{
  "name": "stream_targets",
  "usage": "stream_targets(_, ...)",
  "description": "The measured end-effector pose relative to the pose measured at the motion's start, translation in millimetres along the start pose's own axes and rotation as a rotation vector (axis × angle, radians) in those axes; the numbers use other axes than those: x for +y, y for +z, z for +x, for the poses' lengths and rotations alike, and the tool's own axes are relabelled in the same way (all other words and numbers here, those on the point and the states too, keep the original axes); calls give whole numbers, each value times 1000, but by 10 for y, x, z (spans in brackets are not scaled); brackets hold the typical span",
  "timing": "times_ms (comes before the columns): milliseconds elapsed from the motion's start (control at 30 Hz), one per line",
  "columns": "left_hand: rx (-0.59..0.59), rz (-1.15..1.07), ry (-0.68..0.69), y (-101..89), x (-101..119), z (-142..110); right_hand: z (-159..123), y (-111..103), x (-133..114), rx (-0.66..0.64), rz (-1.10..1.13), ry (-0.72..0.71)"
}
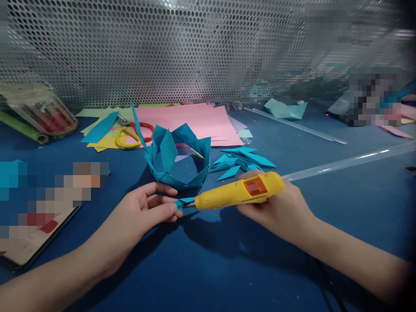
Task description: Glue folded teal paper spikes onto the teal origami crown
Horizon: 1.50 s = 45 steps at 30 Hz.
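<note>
Between thumb and fingers, my left hand pinches a small folded blue paper piece. My right hand is wrapped round a yellow hot glue gun, with a clear glue stick sticking out of its back. The gun's metal nozzle is at the blue piece; whether glue is coming out cannot be made out. Just behind my left hand stands a ring of folded blue paper with pointed petals. Right of the ring lies a pile of folded blue paper pieces.
Behind the ring are scissors with yellow and red handles and pink paper sheets. A jar stands at the left, above a phone. Another glue stick lies at the back right, before a perforated metal panel.
</note>
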<state>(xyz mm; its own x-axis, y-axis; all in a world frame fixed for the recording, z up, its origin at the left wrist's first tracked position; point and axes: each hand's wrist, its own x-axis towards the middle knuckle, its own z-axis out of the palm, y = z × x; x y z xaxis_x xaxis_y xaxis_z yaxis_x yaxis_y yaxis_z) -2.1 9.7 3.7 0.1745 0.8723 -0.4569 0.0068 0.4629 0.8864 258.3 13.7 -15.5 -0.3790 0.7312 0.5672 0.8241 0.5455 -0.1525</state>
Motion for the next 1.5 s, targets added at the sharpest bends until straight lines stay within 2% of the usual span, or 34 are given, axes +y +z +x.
stream_targets(300,4,42,-8,-15,-4,-3,46,-31,-15,-29,96,-45)
stream_targets(567,-8,37,4,-31,-38,16,41,-6,-27,50,83,-120)
stream_targets(767,13,31,-10,-21,-30,13,53,-27,-52,109,16,-85)
stream_targets(1167,1,22,-56,-10,3,6,-3,12,-18,95,23,-23)
stream_targets(1500,19,-1,-50,3,-2,17,-9,16,-17,100,-2,-44)
